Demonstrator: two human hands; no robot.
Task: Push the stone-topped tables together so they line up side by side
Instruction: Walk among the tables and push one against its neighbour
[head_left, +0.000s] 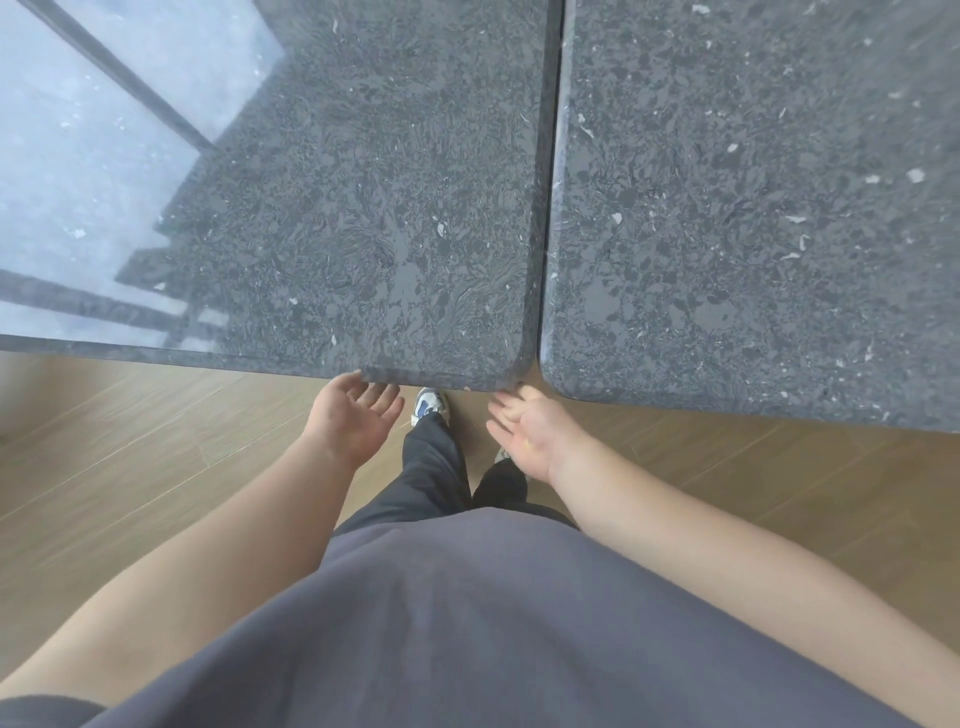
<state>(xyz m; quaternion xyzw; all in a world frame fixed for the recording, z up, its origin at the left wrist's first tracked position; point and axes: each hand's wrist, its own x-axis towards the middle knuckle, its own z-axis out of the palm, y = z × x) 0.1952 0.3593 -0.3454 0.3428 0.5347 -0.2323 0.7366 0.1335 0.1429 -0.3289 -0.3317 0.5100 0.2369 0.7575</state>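
Two dark, speckled stone tabletops fill the upper part of the head view, standing side by side with only a thin dark seam between their long edges. The left tabletop carries a bright reflection of a window and its dark frame across its far left part; its near edge runs almost level across the view and ends in a rounded corner at the seam. The right tabletop has its own rounded near corner just beside that one, but its near edge slants downward to the right and reaches closer to the person, so the two near edges do not form one straight line. The left hand is under the near edge of the left tabletop, palm turned up, fingers straight and loosely spread, the fingertips touching or just tucked beneath the stone rim. The right hand hovers just below the meeting corners, palm up and fingers spread; it is blurred, and whether its fingertips touch the stone I cannot tell. Neither hand curls round anything. Both forearms are bare and reach forward from a grey-purple shirt that fills the lower part of the view. Between the hands a leg in dark trousers goes down to a white and blue shoe near the edge of the left tabletop. The floor is pale brown wooden planks
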